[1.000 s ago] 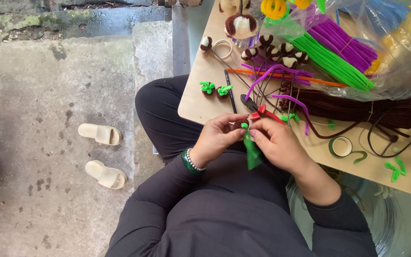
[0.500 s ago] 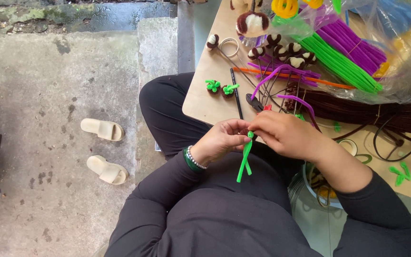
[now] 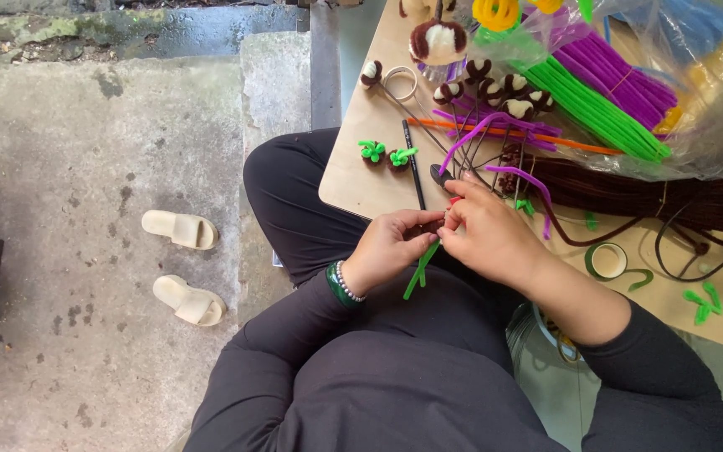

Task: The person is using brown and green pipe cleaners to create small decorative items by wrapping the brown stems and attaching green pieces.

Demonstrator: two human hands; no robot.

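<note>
Just off the table edge (image 3: 353, 197), left hand (image 3: 391, 247) and right hand (image 3: 487, 234) pinch a green stem (image 3: 418, 272) over the lap

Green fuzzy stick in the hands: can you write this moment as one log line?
left hand: pinching green pipe cleaner | right hand: pinching its top | stem: hangs over lap | wooden table: more craft stems

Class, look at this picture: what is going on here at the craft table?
A seated person in dark clothes works both hands together over the lap. The left hand and right hand pinch a green pipe cleaner whose ends hang below the fingers. On the wooden table lie bundles of green pipe cleaners, purple and brown ones, two small green-topped pieces and a tape roll.
</note>
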